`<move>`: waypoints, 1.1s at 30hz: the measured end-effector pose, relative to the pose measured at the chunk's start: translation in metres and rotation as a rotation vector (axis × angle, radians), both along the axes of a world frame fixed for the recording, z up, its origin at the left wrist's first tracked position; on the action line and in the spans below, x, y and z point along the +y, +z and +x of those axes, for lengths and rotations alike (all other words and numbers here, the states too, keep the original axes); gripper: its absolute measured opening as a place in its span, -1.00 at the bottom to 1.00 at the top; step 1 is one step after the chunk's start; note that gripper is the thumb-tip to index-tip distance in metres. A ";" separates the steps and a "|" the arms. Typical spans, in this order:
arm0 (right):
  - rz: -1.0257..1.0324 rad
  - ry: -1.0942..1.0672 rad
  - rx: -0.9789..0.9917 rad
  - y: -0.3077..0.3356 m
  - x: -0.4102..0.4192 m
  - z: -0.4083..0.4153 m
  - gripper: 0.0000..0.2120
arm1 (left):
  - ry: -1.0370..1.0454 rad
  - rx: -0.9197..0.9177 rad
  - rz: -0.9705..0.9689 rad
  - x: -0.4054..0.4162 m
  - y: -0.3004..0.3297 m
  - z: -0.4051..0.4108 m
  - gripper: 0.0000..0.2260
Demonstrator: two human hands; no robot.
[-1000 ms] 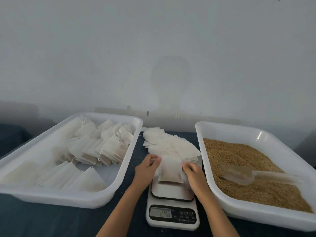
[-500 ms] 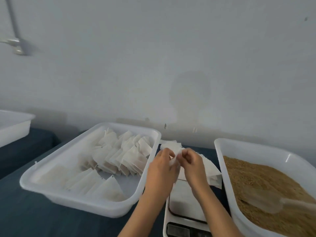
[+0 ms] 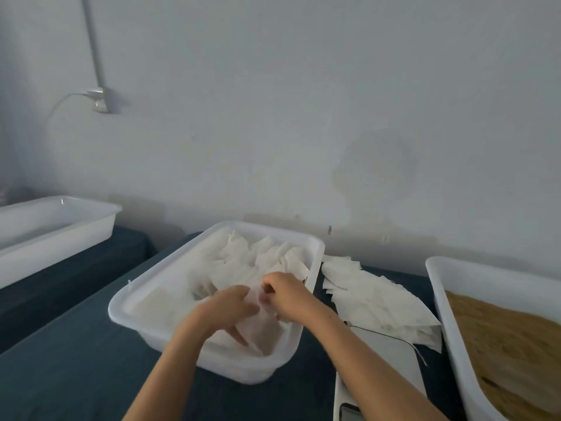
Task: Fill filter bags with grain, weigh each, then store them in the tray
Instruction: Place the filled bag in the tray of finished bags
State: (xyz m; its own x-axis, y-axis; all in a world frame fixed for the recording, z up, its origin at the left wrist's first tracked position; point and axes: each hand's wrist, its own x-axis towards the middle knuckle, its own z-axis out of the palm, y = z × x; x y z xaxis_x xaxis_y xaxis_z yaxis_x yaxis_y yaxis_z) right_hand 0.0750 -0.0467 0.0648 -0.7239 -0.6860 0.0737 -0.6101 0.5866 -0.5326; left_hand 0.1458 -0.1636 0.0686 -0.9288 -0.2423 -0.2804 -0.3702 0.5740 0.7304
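Note:
Both my hands are over the white storage tray (image 3: pixel 130 311), which holds several filled filter bags (image 3: pixel 258 256) in rows. My left hand (image 3: pixel 230 311) and my right hand (image 3: pixel 288 294) together hold one filled filter bag (image 3: pixel 258 326) low inside the tray's near right part; its fingers curl on the bag's top edge. A pile of empty filter bags (image 3: pixel 364 296) lies on the table right of the tray. The white scale (image 3: pixel 379 369) stands below that pile with nothing on its platform. The grain tray (image 3: pixel 437 284) is at the far right, brown grain (image 3: pixel 501 344) inside.
Another white tray (image 3: pixel 60 226) stands on a separate dark surface at the far left. The table is covered with a dark blue cloth (image 3: pixel 76 360). A wall with a socket and cable (image 3: pixel 98 100) rises close behind.
Both hands lifted the filled bag off the scale and carried it left into the storage tray. The view has swung left, so the scale and grain tray are now at the right edge.

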 end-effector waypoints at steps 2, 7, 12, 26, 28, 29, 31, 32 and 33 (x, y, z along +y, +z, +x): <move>0.185 0.033 0.045 -0.007 -0.005 0.001 -0.75 | -0.076 -0.091 -0.042 0.001 -0.009 0.001 -0.71; 0.571 0.122 0.040 -0.009 -0.018 0.005 -0.84 | -0.225 -0.149 -0.215 -0.002 -0.021 -0.003 -0.76; 0.723 0.174 -0.003 -0.012 -0.025 0.007 -0.97 | -0.293 -0.152 -0.288 -0.006 -0.027 -0.007 -0.81; -0.205 -0.339 0.319 0.001 0.038 -0.036 -0.84 | -0.102 0.128 -0.486 -0.010 -0.027 -0.036 -0.67; -0.224 -0.575 0.278 -0.005 0.062 -0.057 -0.81 | -0.084 0.212 -0.487 -0.003 -0.022 -0.043 -0.72; -0.186 -0.697 0.234 -0.011 0.073 -0.068 -0.78 | -0.082 0.248 -0.487 0.000 -0.019 -0.046 -0.75; -0.057 -0.927 0.122 -0.024 0.095 -0.084 -0.67 | -0.084 0.297 -0.485 0.006 -0.017 -0.052 -0.78; -0.004 -1.014 0.059 -0.031 0.104 -0.089 -0.61 | -0.085 0.308 -0.485 0.009 -0.017 -0.055 -0.79; 0.022 -1.076 -0.005 -0.037 0.112 -0.092 -0.55 | -0.087 0.313 -0.488 0.011 -0.018 -0.057 -0.80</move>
